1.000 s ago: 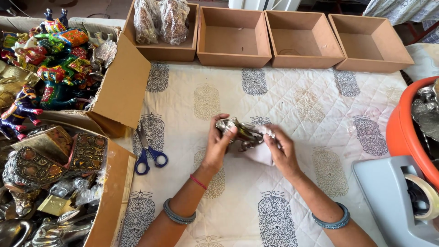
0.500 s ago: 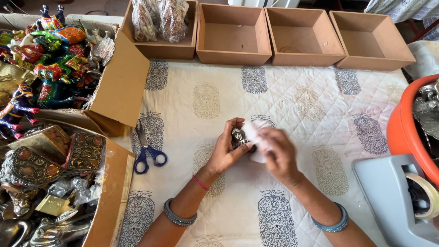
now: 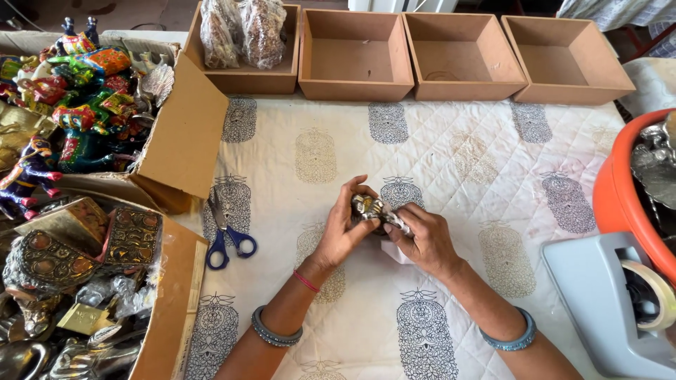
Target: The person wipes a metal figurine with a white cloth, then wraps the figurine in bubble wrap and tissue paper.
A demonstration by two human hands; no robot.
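My left hand [image 3: 345,229] and my right hand [image 3: 422,238] meet over the middle of the quilted cloth [image 3: 451,155]. Together they grip a small dark metallic figurine [image 3: 371,208] with gold patches, held between the fingertips. A bit of white wrapping [image 3: 396,251] shows under my right hand. Blue-handled scissors [image 3: 227,243] lie on the cloth to the left of my left hand.
Several open brown boxes [image 3: 355,53] line the far edge; the leftmost holds wrapped bundles [image 3: 243,28]. Cardboard cartons at left hold painted figurines [image 3: 70,91] and ornate metal pieces [image 3: 63,260]. An orange tub [image 3: 623,197] and a grey tape dispenser [image 3: 612,302] stand at right.
The figurine with its white wrapping has been turned and gathered closer between both hands, and the hands have shifted slightly toward me on the cloth.
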